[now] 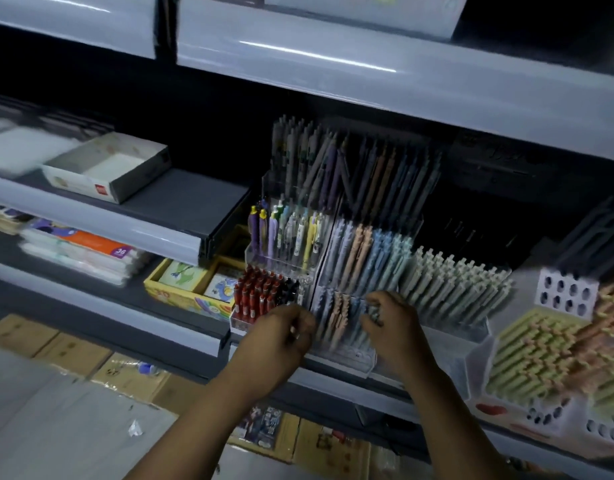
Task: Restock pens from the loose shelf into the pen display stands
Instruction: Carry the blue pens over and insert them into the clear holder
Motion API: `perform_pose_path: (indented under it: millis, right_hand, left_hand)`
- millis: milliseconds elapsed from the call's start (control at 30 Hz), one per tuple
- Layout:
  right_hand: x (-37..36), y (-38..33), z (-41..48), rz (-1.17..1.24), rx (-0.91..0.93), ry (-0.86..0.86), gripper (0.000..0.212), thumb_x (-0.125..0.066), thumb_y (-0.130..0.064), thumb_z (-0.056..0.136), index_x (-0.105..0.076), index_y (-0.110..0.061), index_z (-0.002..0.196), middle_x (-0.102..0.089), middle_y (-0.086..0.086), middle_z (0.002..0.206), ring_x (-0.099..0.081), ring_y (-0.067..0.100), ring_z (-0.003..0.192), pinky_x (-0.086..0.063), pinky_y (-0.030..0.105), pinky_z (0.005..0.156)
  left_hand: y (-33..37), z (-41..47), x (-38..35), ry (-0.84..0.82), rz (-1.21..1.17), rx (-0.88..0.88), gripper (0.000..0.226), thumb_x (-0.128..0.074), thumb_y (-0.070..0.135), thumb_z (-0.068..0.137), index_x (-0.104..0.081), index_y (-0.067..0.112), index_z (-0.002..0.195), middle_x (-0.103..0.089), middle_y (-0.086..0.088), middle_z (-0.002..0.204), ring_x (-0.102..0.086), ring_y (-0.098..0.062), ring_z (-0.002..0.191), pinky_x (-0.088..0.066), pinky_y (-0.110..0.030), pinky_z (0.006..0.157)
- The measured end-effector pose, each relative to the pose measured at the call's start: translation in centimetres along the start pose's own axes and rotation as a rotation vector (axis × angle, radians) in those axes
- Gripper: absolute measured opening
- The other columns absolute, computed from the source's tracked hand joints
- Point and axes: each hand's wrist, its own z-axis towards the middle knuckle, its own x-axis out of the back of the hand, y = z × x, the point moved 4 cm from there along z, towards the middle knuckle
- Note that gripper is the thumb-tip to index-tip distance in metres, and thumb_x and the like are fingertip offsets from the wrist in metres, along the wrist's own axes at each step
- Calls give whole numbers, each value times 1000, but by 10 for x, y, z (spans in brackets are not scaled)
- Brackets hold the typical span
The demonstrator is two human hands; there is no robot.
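Note:
A clear tiered pen display stand (336, 358) stands on the middle shelf, its rows filled with pastel grey, peach and blue pens (362, 251). My left hand (281, 336) is at the stand's lower left corner with its fingers curled; whether it holds a pen I cannot tell, as the view is blurred. My right hand (392, 320) reaches into the bottom row and pinches the tops of grey-blue pens (373, 311) there. To the left a smaller clear stand holds red pens (255, 292) below and purple, yellow and white pens (281, 230) above.
Pale green pens (451, 285) fill a stand to the right. White holed stands (565, 294) with green and peach pens sit at far right. A yellow box (181, 292) and an open white box (104, 168) lie on the shelves at left. Cardboard cartons (70, 355) cover the floor below.

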Motion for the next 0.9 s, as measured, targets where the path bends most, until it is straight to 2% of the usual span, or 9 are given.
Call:
perform_pose_path:
  millis: [67, 133, 167, 233, 300, 367, 533, 667, 900]
  right_hand:
    - [4, -12, -1, 3, 33, 44, 26, -66, -17, 95, -64, -13, 121, -58, 4, 122, -54, 13, 92, -41, 20, 77]
    - [6, -36, -6, 38, 105, 58, 18, -66, -17, 96, -66, -13, 113, -57, 1, 108, -55, 15, 90, -41, 17, 73]
    - [5, -51, -9, 52, 143, 34, 13, -65, -18, 97, -66, -14, 109, -56, -2, 100, -54, 14, 85, -41, 15, 69]
    - [-4, -84, -17, 54, 215, -48, 4, -64, -23, 98, -64, -22, 102, -56, -7, 92, -54, 9, 76, -50, 24, 67]
    - [-17, -124, -24, 62, 323, -105, 3, -65, -26, 97, -64, -28, 100, -58, -9, 93, -57, 8, 76, -53, 32, 67]
    - [-32, -170, -32, 109, 460, -154, 6, -66, -23, 95, -64, -27, 98, -58, -9, 92, -56, 8, 75, -52, 31, 64]
    - [-89, -305, -55, 128, 734, -313, 12, -67, -25, 93, -65, -27, 105, -56, -15, 95, -53, 1, 81, -50, 25, 71]
    - [-154, -435, -80, 86, 909, -432, 12, -63, -33, 94, -61, -32, 106, -56, -18, 99, -51, 3, 79, -51, 29, 75]
    - [-261, -686, -144, -3, 1156, -520, 18, -61, -36, 94, -63, -27, 109, -57, -14, 100, -56, 8, 87, -51, 31, 76]
  left_hand:
    - [5, -6, 14, 42, 12, 31, 11, -58, 8, 96, -63, 18, 93, -64, 3, 87, -59, -10, 81, -46, -21, 68]
    - [6, -16, 30, 83, 39, 74, 11, -59, 11, 96, -63, 22, 93, -65, 5, 89, -59, -10, 81, -47, -26, 70]
    - [5, -22, 38, 99, 47, 95, 10, -60, 13, 95, -63, 22, 95, -64, 6, 90, -59, -9, 81, -48, -26, 69]
    - [1, -36, 56, 130, 58, 138, 8, -61, 17, 96, -63, 25, 97, -63, 9, 94, -60, -8, 80, -51, -29, 71]
    - [-6, -56, 79, 196, 66, 152, 8, -60, 22, 97, -61, 30, 94, -62, 11, 95, -60, -7, 81, -53, -34, 73]
    - [-16, -81, 109, 272, 67, 176, 9, -60, 25, 97, -61, 33, 93, -62, 12, 95, -62, -5, 81, -54, -32, 72]
    - [-60, -163, 214, 480, 139, 293, 4, -62, 30, 96, -61, 34, 94, -63, 14, 92, -63, -4, 76, -55, -33, 71]
    - [-105, -246, 319, 619, 218, 357, 6, -64, 25, 95, -61, 30, 92, -62, 14, 91, -61, -3, 80, -53, -29, 73]
    - [-168, -402, 511, 740, 314, 495, 5, -65, 34, 95, -62, 32, 100, -64, 16, 96, -63, -2, 82, -57, -33, 75]
